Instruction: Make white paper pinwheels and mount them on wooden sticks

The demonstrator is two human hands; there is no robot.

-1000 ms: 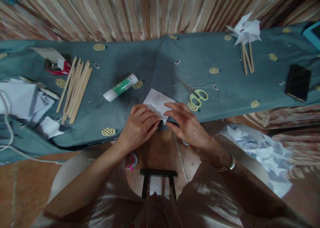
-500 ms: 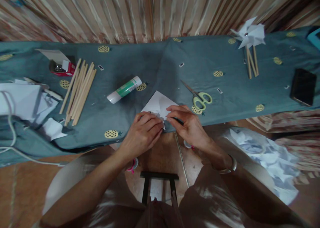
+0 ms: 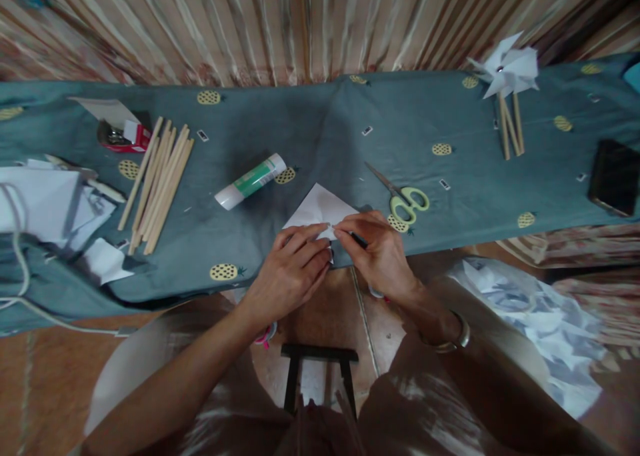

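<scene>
A white piece of paper (image 3: 319,203) lies at the front edge of the table, one corner pointing away from me. My left hand (image 3: 293,263) is closed over its near left part, fingertips resting on the middle. From the other side my right hand (image 3: 377,246) pinches a bit of the paper near its centre, and the fingertips of both hands almost meet there. The fingers hide the near part of the sheet. Scissors with light green handles (image 3: 403,201) lie to the right, and a green and white glue stick (image 3: 250,181) lies to the left.
Several wooden sticks (image 3: 163,188), a red box (image 3: 125,135) with small metal pieces and paper sheets (image 3: 37,199) are on the left. Paper pinwheels (image 3: 511,69) on sticks and a black phone (image 3: 615,177) lie right. A plastic bag of folded paper (image 3: 535,329) stands below.
My left fingertips have straightened and moved right, towards the right hand's pinch at the paper's centre. The view has shifted slightly; the things on the table stay put.
</scene>
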